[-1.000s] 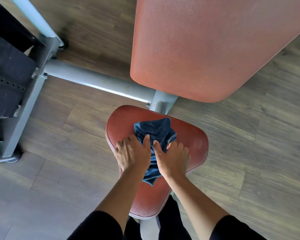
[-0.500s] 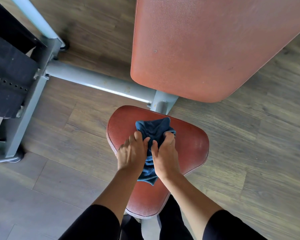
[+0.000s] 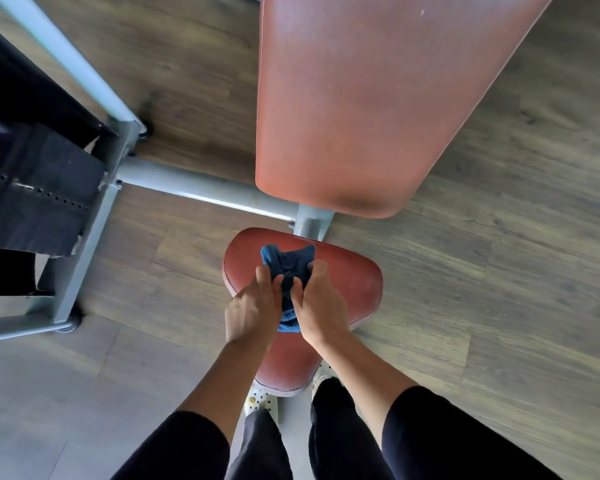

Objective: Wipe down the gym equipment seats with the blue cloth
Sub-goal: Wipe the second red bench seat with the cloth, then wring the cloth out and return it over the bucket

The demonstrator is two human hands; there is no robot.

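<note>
Both the left hand (image 3: pixel 252 308) and the right hand (image 3: pixel 317 306) are clenching the soft blue cloth (image 3: pixel 288 263), bunched between them | cloth is sitting on the far half of the red-brown padded vinyl seat (image 3: pixel 354 282), just beyond the knuckles | seat is tapering nearward, long axis near-to-far | its bare right lobe is lying nearer the right hand

A person in dark gym wear, seen from above. Black sleeves (image 3: pixel 187 445) end just past the elbows, leaving the forearms (image 3: pixel 222 379) uncovered down to the left hand (image 3: pixel 250 310) and right hand (image 3: pixel 321 306). Loose black trousers (image 3: pixel 336 441) of plain, matte fabric fall to white clog-style shoes (image 3: pixel 261 400), whose uppers are perforated with small round holes that show as dark dots.
</note>
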